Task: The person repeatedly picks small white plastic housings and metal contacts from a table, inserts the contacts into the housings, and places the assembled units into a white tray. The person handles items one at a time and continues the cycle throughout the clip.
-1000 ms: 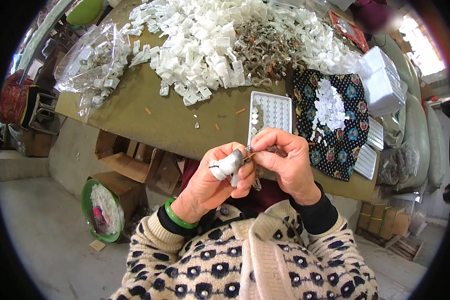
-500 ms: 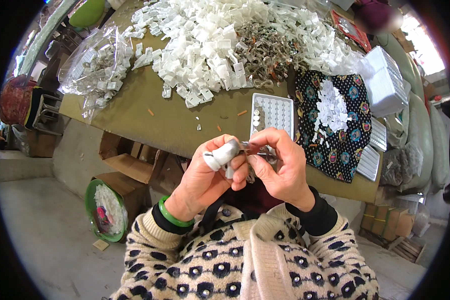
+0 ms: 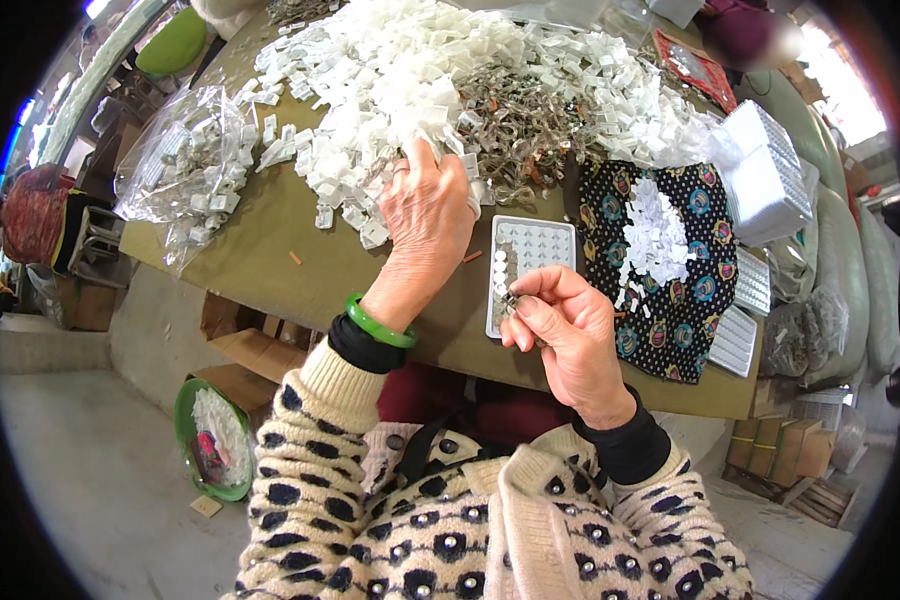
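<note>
My left hand (image 3: 427,205), with a green bangle on its wrist, reaches into the near edge of the heap of small clear-white plastic cases (image 3: 370,120). Its fingers bend down among them, and the fingertips are hidden. My right hand (image 3: 568,335) is closed in a pinch around a small shiny piece (image 3: 511,301), too small to make out fully. The pinch is just above the lower part of a white plastic tray (image 3: 560,240) with rows of pockets. Several small round white pieces (image 3: 499,268) sit along the tray's left side.
Brownish metallic and clear bits (image 3: 530,130) lie beside the heap. On a dark patterned cloth (image 3: 602,230) is a pile of white slips (image 3: 656,235). Stacked trays (image 3: 765,170) stand at the right, a clear bag of pieces (image 3: 190,165) at the left. A green basin (image 3: 186,420) is on the floor.
My left hand has parted from the right and moved forward to the heap. My right hand has shifted slightly nearer me, still pinching a small piece.
</note>
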The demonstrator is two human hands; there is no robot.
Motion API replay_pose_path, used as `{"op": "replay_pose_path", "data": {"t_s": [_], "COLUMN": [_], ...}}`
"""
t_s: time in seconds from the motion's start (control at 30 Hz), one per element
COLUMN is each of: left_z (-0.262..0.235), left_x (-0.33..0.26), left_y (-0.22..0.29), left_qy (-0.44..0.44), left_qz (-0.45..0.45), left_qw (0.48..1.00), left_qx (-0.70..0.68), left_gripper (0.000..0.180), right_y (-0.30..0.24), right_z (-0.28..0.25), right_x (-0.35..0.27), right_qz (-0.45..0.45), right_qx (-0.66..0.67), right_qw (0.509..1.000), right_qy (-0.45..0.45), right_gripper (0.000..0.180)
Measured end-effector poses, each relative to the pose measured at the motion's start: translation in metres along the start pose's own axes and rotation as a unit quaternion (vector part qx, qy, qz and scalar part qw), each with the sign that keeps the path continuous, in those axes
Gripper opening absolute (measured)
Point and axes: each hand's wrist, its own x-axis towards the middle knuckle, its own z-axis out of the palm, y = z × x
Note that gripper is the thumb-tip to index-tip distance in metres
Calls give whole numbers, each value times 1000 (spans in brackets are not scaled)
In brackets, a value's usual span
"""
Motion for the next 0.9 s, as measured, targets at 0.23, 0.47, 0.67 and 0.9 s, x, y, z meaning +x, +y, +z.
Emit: {"op": "replay_pose_path", "data": {"t_s": [0.23,0.47,0.67,0.9], "left_z": [-9,-67,-76,-75], "left_x": [-9,-56,-89,-110], "left_y": [-6,3,-5,-9], "left_qy": [105,-172,-172,-176], "left_qz": [19,-210,-229,-246], "left_qw": [981,613,490,445], "left_qx": [-164,-742,-823,-843], "left_gripper": [15,18,22,28], "right_y": [-6,-9,-9,0], "right_z": [-4,14,18,22], "right_x": [4,3,-7,-11], "right_qz": [-55,-113,-81,-88], "right_qx": [-28,-75,-29,-57], "right_qw": [998,989,994,994], "right_qy": [5,-52,-66,-20], "right_gripper": [11,11,13,14]}}
